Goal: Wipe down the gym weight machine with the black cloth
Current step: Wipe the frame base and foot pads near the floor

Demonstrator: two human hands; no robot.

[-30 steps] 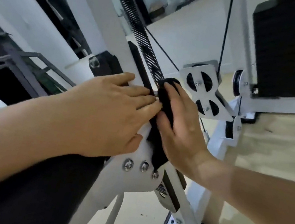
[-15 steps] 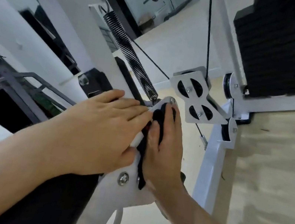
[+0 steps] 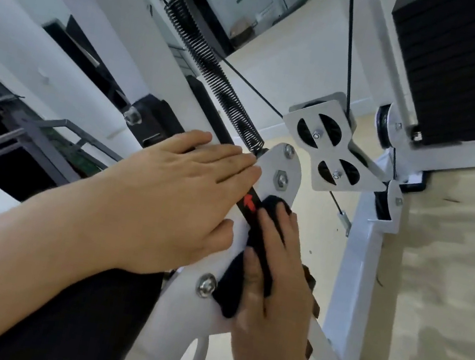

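The white weight machine fills the view, with a bolted white bracket plate (image 3: 289,169) at the centre. My right hand (image 3: 272,283) presses the folded black cloth (image 3: 232,289) flat against the lower part of that plate, fingers spread over it. The cloth runs from a bolt (image 3: 206,285) up to my fingertips. My left hand (image 3: 176,201) lies flat on the machine just left of the plate, fingers together, holding nothing. A black strip with a red arrow (image 3: 249,202) shows between the two hands.
A long black coil spring (image 3: 213,72) runs up-left from the plate. A double pulley bracket (image 3: 328,146) with a black cable hangs to the right. The black weight stack (image 3: 462,69) is at top right. The white base frame (image 3: 352,287) stands on a pale floor.
My right hand has slid the cloth down the plate, away from the spring end, uncovering the top two bolts and the red arrow. The left hand has stayed in place.
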